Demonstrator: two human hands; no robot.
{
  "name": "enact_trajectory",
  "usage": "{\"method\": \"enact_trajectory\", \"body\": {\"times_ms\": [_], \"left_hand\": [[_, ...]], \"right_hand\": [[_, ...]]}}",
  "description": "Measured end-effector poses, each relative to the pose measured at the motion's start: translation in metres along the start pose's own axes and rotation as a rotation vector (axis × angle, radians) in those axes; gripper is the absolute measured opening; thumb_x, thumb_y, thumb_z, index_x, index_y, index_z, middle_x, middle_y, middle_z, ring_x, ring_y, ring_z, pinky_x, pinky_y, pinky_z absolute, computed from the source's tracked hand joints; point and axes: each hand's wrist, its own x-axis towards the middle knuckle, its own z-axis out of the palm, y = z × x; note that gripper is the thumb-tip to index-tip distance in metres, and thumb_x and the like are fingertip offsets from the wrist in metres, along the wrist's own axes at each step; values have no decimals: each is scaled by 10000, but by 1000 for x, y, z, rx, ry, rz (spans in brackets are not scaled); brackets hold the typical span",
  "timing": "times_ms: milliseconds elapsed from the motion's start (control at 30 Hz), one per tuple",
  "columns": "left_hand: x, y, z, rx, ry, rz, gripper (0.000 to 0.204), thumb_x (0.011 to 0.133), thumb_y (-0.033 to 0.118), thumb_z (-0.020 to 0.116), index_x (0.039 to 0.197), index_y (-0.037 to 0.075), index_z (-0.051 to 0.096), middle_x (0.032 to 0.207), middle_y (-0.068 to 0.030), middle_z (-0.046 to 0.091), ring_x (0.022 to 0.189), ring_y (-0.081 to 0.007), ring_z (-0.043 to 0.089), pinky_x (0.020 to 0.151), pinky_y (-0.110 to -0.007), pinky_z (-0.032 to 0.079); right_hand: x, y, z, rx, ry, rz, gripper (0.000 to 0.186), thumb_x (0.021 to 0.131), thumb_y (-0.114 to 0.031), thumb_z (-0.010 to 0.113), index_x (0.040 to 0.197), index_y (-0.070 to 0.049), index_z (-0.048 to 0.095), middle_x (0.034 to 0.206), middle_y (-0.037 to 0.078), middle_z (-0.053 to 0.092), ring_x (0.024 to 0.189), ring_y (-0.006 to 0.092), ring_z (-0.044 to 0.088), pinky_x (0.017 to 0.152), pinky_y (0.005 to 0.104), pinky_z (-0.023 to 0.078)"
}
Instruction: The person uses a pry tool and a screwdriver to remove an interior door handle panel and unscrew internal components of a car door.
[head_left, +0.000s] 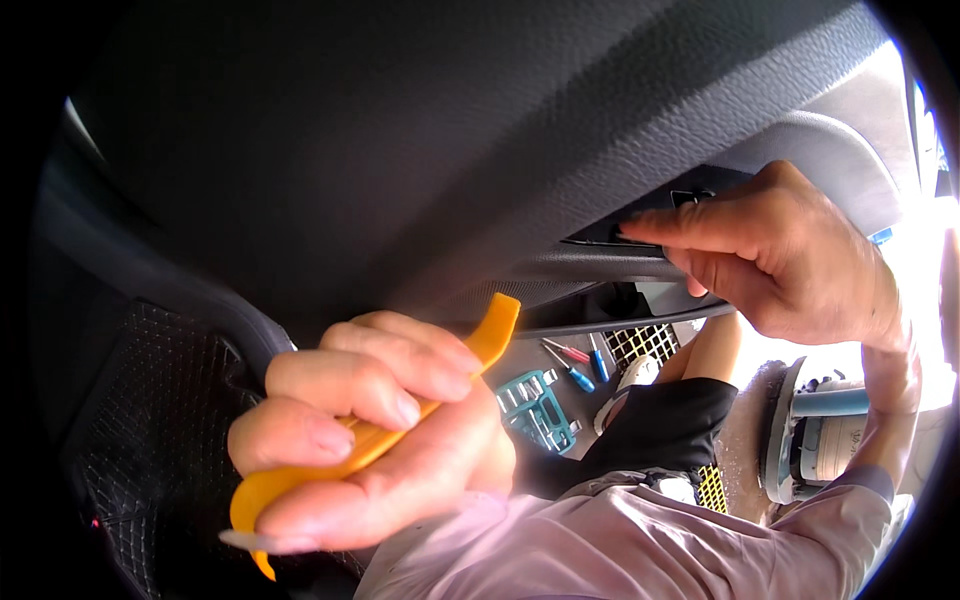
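Note:
My left hand [390, 420] is closed round a yellow plastic pry tool [492, 335], with its bent tip sticking out past the fingers and its hooked end below the thumb. My right hand [790, 255] reaches to the dark recess [600, 232] in the car door panel [560, 150]. One finger stretches out and its tip touches the black piece there. The other fingers are bent beneath, partly hidden, near the armrest edge [600, 265].
Below on the floor lie a teal socket case [540, 410], blue-handled screwdrivers [580, 378] and a red-handled tool [572, 353]. A yellow grating [643, 345] shows beside my shoe [640, 372]. A round drum-like machine [815, 430] stands at the right. A quilted black mat [150, 400] is at the left.

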Motion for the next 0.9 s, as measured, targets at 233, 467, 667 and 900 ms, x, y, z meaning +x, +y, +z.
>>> {"method": "enact_trajectory", "body": {"times_ms": [233,467,667,900], "left_hand": [[4,1,0,62,-44,-13,540,1096,532,330,874,92,550,627,-48,551,376,-146,530,320,-260,476],[5,7,-45,-146,-72,-183,468,1084,525,406,901,101,481,676,-65,554,427,-166,563,373,-291,513],[18,15,-163,-104,-66,-440,402,1108,400,362,866,93,454,662,-51,515,389,-130,476,352,-248,419],[-33,-23,-234,569,156,-567,459,1069,354,433,674,132,362,526,26,329,342,-63,295,336,-185,245]], "right_hand": [[-5,4,8,53,116,-78,319,868,108,634,1169,42,717,748,162,714,650,264,744,566,337,575],[0,-2,-1,-19,66,-58,328,803,119,678,1121,55,730,729,179,716,612,282,732,529,348,554],[3,0,2,-81,61,-65,380,739,84,758,1116,41,741,712,188,710,612,293,733,521,358,545],[11,-18,-10,-220,-37,8,447,713,127,760,1150,35,739,843,191,738,772,345,748,646,387,573]]}}
